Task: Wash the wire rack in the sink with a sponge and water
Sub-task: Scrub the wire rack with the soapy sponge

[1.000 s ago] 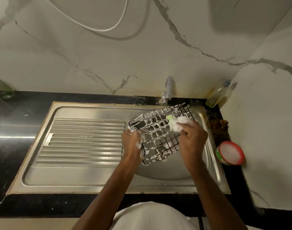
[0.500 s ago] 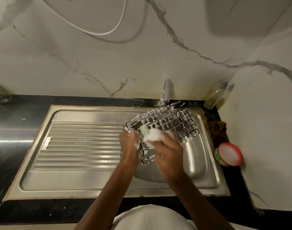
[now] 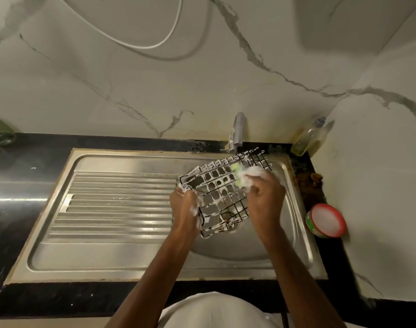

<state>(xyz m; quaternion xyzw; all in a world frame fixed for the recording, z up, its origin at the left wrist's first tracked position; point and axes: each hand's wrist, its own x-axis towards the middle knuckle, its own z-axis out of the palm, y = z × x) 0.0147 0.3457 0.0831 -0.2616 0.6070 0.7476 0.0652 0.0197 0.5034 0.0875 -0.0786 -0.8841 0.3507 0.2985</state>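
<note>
The left hand (image 3: 185, 209) grips the near-left edge of the soapy wire rack (image 3: 222, 194), fingers curled round the wires, holding it tilted over the sink (image 3: 294, 235) basin. To its right, the right hand (image 3: 265, 195) clutches the foamy sponge (image 3: 243, 177) against the rack's far-right part; half a second ago it scrubbed near the left hand.

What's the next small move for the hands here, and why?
Probably drag the sponge in the right hand back down across the rack toward the near edge. The sponge sits at the far corner, the left hand steadies the near-left edge, and the lower right wires look darker, less foamy.
</note>
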